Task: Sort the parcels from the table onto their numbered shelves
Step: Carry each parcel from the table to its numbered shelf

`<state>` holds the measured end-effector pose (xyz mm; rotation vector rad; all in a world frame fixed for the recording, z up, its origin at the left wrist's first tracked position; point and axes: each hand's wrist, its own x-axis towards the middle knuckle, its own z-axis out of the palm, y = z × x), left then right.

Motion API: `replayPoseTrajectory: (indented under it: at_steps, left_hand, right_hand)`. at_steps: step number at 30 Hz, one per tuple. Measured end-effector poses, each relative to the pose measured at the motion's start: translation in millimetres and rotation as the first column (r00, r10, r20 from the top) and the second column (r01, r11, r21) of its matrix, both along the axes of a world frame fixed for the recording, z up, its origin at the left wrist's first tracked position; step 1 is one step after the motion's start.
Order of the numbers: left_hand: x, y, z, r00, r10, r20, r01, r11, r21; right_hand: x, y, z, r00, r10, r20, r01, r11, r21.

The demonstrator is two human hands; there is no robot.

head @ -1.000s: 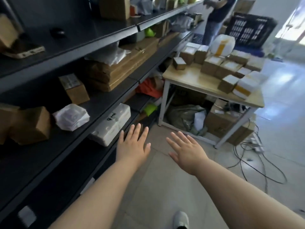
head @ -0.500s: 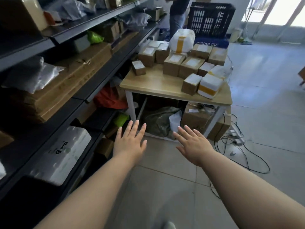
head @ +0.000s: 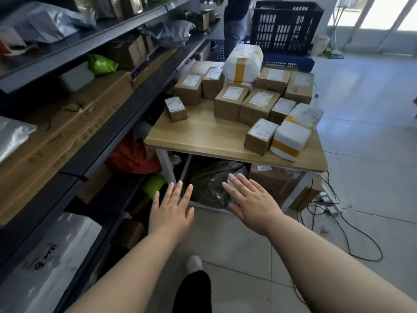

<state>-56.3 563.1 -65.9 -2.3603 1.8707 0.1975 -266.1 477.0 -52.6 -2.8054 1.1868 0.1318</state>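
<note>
Both the left hand [head: 170, 213] and right hand [head: 253, 203] hang spread and empty, near the wooden table [head: 203, 136], whose small brown cardboard box [head: 175, 109] at far left looks light and stiff, best gripped across opposite sides

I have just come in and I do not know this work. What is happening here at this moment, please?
A person is sorting parcels. Both hands, the left hand and the right hand, are open and empty, stretched out toward the wooden table. Many cardboard boxes and white parcels with yellow tape wait on it. The dark shelves on the left already hold other packages. Another person stands behind the table.
</note>
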Motion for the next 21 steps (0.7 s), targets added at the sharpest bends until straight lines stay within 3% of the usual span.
replayPoseTrajectory:
  at_steps: [5,11,21]
  left_hand:
    - [43,-96,-3,0.999,-0.052,-0.004,0.052,0.998,0.019]
    - [50,-207,0,0.969,-0.243,-0.041,0.244,0.97,0.022]
    - [31,-277,-34,0.917,-0.381,-0.114,0.395,0.907,0.146]
  right_hand:
    - [35,-71,6,0.996,-0.082,0.02,0.083,0.996,-0.038]
    - [51,-142,2,0.956,-0.293,0.023,0.293,0.956,-0.014]
    - [25,-192,-34,0.861,-0.505,-0.063,0.509,0.858,0.073]
